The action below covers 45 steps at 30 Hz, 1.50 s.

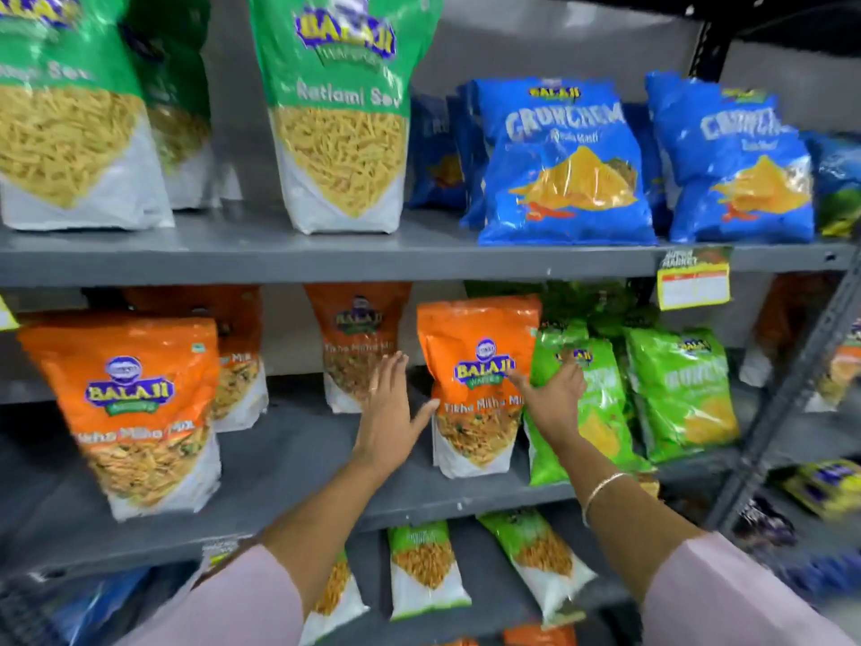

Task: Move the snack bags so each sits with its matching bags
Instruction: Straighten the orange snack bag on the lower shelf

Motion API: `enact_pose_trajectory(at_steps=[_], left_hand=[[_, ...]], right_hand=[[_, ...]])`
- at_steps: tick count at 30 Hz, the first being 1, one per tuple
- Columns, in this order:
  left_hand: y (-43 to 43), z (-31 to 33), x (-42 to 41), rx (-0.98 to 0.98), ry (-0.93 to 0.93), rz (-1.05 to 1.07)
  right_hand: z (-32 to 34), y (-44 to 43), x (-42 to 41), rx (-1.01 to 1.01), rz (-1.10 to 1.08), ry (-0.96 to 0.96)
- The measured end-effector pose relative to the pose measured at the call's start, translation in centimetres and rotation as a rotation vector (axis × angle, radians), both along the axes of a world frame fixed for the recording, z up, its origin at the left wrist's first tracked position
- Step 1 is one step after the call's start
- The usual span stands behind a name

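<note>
The orange Tikha Mitha Mix bag [475,389] stands upright on the middle shelf [289,463], its right edge just beside, perhaps touching, the green snack bags [582,403], with other orange bags [126,412] further left along the same shelf. In the head view, the only one there is, the left hand [389,403] is spread flat with its fingers splayed, thumb tip at the bag's left edge. The right hand [552,394] is also spread, its fingers lying over the bag's upper right front; neither hand has closed on anything.

The bag looks like a glossy stand-up pouch, light for its bulk, soft-walled and slick, with brittle contents that a hard squeeze would probably crush. Pressing the two side edges between flat palms, about mid-height, seems the safest hold. The gusseted base should let it stand again beside its orange fellows.
</note>
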<state>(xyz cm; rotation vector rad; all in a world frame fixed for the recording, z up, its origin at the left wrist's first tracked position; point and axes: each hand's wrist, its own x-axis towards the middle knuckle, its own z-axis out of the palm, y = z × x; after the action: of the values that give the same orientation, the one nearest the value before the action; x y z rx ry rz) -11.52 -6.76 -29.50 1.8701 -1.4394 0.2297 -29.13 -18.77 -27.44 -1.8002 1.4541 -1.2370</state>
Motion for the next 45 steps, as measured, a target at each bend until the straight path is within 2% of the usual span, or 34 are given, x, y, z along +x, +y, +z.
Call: enact_pose_trajectory(at_steps=[3, 5, 7, 9, 23, 26, 34, 42, 45], left_hand=[[-2.8, -2.1, -0.4, 0.217, 0.419, -0.045], [-4.3, -3.2, -0.6, 0.302, 0.626, -0.093], [-5.1, -3.8, -1.0, 0.331, 0.768, -0.102], [-5.6, -4.4, -1.1, 0.306, 0.831, -0.114], [-3.2, -3.2, 1.4, 0.206, 0.898, -0.129], [-1.1, -2.3, 4.1, 0.22, 0.831, -0.054], [4.2, -2.5, 9.8, 0.244, 0.833, 0.021], [4.9, -3.8, 10.9, 0.229, 0.864, 0.002], [4.8, -3.8, 11.0, 0.281, 0.847, 0.023]], right_hand=[[-2.5, -2.0, -0.4, 0.222, 0.139, -0.083], [-3.8, -2.7, -0.7, 0.337, 0.287, -0.155], [-4.9, -2.9, -0.8, 0.42, 0.416, -0.175], [-5.6, -3.0, -0.5, 0.472, 0.505, -0.183], [-4.4, -1.4, 3.3, 0.501, 0.591, -0.219], [-4.1, 0.2, 6.2, 0.484, 0.618, -0.221], [-5.0, 5.1, 12.4, 0.514, 0.682, -0.249], [-6.1, 6.1, 13.3, 0.48, 0.641, -0.223], [-5.7, 6.2, 13.3, 0.5, 0.642, -0.217]])
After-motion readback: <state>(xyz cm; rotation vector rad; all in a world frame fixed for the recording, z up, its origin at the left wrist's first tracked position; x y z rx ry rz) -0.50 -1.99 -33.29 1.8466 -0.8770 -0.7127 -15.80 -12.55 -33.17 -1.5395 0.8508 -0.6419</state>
